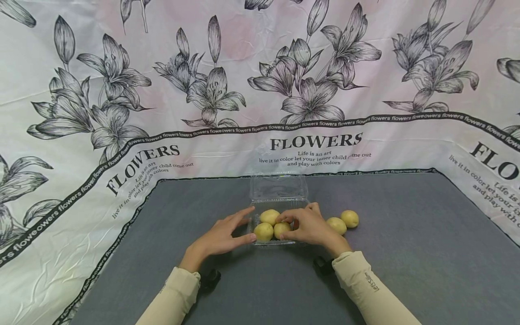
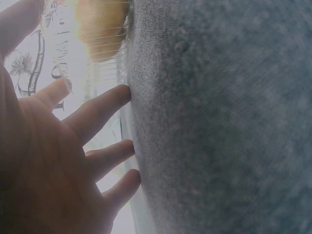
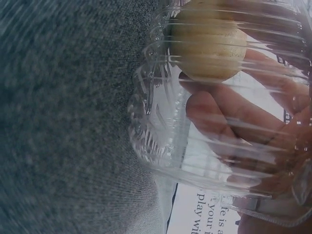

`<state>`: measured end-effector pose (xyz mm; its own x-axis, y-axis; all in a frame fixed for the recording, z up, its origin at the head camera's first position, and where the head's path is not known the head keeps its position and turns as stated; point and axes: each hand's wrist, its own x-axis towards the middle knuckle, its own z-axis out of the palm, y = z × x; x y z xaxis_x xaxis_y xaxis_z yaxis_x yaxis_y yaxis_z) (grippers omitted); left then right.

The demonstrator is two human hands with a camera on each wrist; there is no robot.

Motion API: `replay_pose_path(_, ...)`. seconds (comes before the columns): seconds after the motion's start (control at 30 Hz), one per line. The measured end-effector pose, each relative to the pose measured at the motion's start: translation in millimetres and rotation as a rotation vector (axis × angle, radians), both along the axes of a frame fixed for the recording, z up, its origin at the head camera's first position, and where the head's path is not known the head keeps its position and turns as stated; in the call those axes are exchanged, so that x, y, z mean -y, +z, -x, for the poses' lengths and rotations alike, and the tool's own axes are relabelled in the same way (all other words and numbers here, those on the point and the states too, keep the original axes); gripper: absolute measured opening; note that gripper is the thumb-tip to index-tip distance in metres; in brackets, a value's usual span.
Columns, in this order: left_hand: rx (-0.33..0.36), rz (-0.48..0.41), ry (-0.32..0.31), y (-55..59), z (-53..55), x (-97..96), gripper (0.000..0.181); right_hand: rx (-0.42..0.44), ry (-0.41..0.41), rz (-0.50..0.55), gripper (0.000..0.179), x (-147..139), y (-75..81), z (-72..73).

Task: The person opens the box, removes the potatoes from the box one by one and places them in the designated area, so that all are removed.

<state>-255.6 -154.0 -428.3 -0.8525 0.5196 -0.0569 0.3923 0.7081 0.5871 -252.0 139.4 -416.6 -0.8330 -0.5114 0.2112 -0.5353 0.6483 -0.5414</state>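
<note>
Grey tabletop [image 1: 260, 293] is noted as the working surface, with two cream sleeves [image 1: 172, 291] reaching in from its near side. Beyond these, the left hand [image 1: 221, 234] is held with fingers spread wide at the left of a clear plastic container [image 1: 276, 243], nothing being gripped. By the right hand [image 1: 313, 225], a yellow fruit [image 1: 281, 230] is pinched inside the container, towards the near right; whether its weight is borne by the hand cannot be told. Beside it are seated a near-left fruit [image 1: 263, 232] and a farther fruit [image 1: 270, 217]. Filling of the container is judged to be the step in hand; a release without disturbing the neighbouring fruit appears to be called for next. To the right, two loose fruits [image 1: 350, 219] are found on the tabletop, their path inward obstructed by the right hand and the container wall. Farther off, the lid [image 1: 278, 186] is raised; behind it, a flower-printed cloth [image 1: 211, 153] is hung.
</note>
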Motion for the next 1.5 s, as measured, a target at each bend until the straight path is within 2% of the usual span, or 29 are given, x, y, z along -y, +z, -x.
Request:
replay_pose_path(1.0,0.003,0.002,0.003,1.3,-0.6,-0.6,0.08,-0.013,-0.001,0.019,0.033,0.2,-2.1,0.0)
replay_pose_path(1.5,0.002,-0.001,-0.001,1.2,-0.9,-0.7,0.082,-0.005,-0.008,-0.014,0.034,0.5,-2.3,0.0)
